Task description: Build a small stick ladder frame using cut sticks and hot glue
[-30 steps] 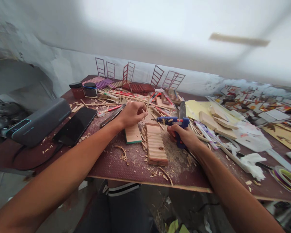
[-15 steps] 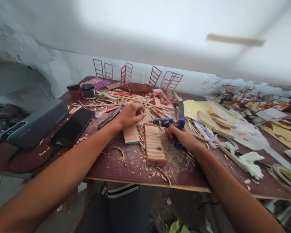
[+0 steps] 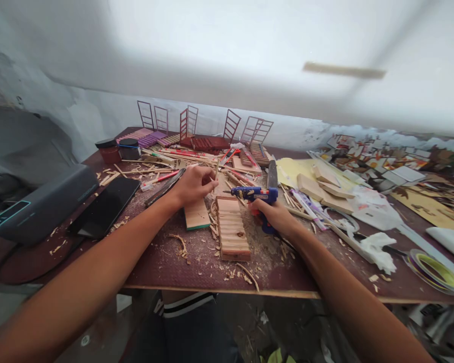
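My left hand (image 3: 197, 184) pinches a thin wooden stick (image 3: 217, 169) between thumb and fingers, holding it nearly upright. A blue hot glue gun (image 3: 263, 193) is gripped in my right hand (image 3: 274, 214), its nozzle pointing left toward the stick, a short gap apart. Below the two hands lies a ridged wooden block (image 3: 232, 229), its top lined with strips running across. Partly under my left wrist rests a flat wooden piece with a green edge (image 3: 196, 216).
Wood shavings and loose sticks litter the table (image 3: 155, 267). Left are a black phone (image 3: 105, 206), a dark box-shaped device (image 3: 41, 199) and two jars (image 3: 108, 151). Small ladder-like frames (image 3: 232, 125) stand at the back. Wood blocks (image 3: 310, 187) and a ribbon roll (image 3: 437, 269) lie right.
The whole view has shifted slightly, so things appear a little further left and lower. Both hands keep their holds on the stick and the glue gun.
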`<state>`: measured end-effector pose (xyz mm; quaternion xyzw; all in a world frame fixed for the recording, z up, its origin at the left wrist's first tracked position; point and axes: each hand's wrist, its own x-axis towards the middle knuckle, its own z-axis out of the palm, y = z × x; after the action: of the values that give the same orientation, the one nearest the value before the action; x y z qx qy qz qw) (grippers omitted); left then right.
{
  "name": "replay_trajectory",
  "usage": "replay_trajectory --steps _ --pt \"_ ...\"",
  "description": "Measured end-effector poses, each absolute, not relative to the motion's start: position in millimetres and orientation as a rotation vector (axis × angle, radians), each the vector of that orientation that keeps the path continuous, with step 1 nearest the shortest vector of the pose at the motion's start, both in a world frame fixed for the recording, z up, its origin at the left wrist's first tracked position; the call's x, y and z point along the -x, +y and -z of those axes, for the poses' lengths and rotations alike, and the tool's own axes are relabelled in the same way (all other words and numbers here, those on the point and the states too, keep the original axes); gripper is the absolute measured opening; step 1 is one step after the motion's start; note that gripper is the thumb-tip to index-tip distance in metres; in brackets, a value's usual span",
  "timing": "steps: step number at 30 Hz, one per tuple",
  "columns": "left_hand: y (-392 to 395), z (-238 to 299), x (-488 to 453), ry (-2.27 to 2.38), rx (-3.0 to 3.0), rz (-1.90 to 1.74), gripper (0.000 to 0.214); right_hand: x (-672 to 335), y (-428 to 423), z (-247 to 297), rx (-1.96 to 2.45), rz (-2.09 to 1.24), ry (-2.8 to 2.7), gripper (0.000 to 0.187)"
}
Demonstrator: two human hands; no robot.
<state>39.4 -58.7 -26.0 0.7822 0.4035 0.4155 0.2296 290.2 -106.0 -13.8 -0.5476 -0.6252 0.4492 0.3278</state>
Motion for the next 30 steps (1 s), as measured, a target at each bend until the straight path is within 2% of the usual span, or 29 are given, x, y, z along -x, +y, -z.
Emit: replay_trajectory --steps 5,12,18,30 --pt "-59.2 25.4 -38.4 1.120 -2.150 -1.131 0.014 -291.4 -105.8 14.3 1.454 -1.209 -1.608 0.032" --pt "-59.2 25.4 -38.7 1.144 -2.169 -1.130 0.013 -291.5 -108.7 12.2 1.440 -1.166 -1.647 0.023" --pt "-60.1 25.2 -38.9 1.127 -2.146 -1.134 0.014 -290.8 -104.4 14.4 1.483 -1.190 -1.660 0.033" --pt "-61.5 23.7 -41.3 1.119 -2.147 -1.120 0.011 -289.7 -103.7 15.2 1.488 -1.175 -1.695 0.033"
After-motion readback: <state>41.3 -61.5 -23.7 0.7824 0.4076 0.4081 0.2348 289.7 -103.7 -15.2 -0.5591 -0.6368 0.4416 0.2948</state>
